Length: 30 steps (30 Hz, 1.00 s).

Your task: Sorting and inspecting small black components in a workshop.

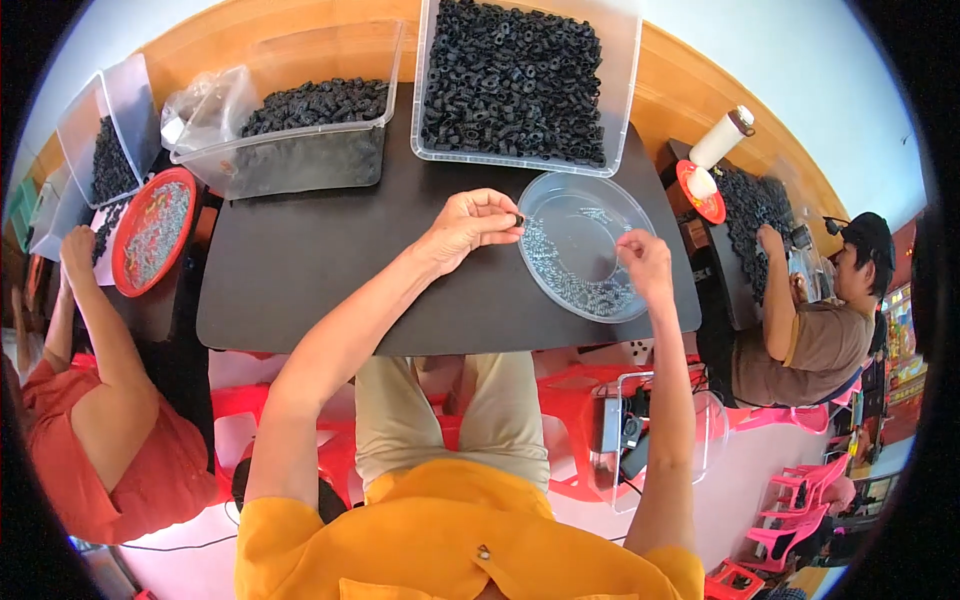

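My left hand (472,230) is closed in a pinch on a small black ring-shaped part (519,220), held at the left rim of a round clear tray (580,180). Many tiny silvery pieces (560,275), like small springs, lie scattered in that tray. Over the tray's right side is my right hand (645,262), its thumb and fingertips pressed together. Whatever may be between them is too small to make out. Beyond the tray stands a clear bin (625,110) filled with black ring-shaped parts (510,85).
A second clear bin (300,165) with black parts stands at the dark table's (300,265) back left. On the left, a person in red (120,440) works beside an orange-red tray (125,270). At right sits a person in brown (810,345), near a bottle (722,138) and black parts.
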{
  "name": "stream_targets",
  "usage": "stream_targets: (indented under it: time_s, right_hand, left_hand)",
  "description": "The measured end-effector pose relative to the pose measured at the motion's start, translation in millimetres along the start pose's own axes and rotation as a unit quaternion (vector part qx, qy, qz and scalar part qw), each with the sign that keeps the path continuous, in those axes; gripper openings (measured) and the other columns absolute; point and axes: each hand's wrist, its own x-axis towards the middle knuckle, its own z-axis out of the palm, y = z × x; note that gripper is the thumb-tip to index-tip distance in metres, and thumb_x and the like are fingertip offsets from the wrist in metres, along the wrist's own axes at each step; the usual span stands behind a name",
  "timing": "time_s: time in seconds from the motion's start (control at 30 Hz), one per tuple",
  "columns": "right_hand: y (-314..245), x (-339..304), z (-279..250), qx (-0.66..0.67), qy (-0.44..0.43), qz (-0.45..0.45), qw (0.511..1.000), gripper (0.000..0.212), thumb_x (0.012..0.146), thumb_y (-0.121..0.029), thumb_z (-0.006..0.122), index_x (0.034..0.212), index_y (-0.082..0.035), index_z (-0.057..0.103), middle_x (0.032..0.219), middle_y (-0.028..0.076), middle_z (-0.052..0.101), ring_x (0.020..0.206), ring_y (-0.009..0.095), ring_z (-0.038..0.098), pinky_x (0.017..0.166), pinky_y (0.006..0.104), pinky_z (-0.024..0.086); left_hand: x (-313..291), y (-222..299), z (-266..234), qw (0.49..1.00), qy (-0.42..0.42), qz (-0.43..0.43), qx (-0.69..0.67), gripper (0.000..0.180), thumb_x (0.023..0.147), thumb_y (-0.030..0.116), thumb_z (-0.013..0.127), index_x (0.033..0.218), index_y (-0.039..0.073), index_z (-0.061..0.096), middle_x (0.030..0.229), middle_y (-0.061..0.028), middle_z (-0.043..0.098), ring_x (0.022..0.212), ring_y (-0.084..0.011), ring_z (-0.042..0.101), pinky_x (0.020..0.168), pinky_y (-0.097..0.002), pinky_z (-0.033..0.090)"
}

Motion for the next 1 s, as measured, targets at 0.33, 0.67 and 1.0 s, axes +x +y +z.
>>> stream_targets:
  time_s: [0.33,0.67,1.0]
  right_hand:
    - [-109.0,-7.2,34.2,0.5,-0.08,0.033,0.862,0.01,0.079,-0.002,0.061,0.088,0.003,0.061,0.08,0.005,0.061,0.071,0.01,0.059,0.063,0.0246,0.053]
    - [-126.6,-7.2,60.3,0.387,0.036,-0.026,0.921,0.007,0.078,0.001,0.061,0.085,0.004,0.062,0.075,0.005,0.063,0.065,0.009,0.059,0.059,0.0221,0.05]
    - [-129.8,-8.8,70.7,0.398,0.078,-0.034,0.914,0.006,0.077,0.001,0.063,0.083,0.003,0.061,0.075,0.007,0.062,0.065,0.011,0.059,0.061,0.0245,0.05]
  left_hand:
    - [-4.7,-9.5,-4.1,0.999,-0.022,-0.034,-0.022,0.018,0.081,0.007,0.064,0.098,0.002,0.06,0.09,-0.0064,0.062,0.083,-0.0144,0.063,0.075,-0.0259,0.052]
    - [-5.5,-11.3,-1.5,0.998,0.008,-0.028,-0.049,0.015,0.08,0.004,0.063,0.094,0.002,0.057,0.086,-0.0074,0.062,0.079,-0.0163,0.064,0.073,-0.027,0.054]
    - [-4.9,-11.0,-0.6,0.997,0.028,-0.027,-0.06,0.013,0.081,0.003,0.061,0.092,0.002,0.055,0.088,-0.0092,0.063,0.079,-0.0179,0.064,0.074,-0.0289,0.055]
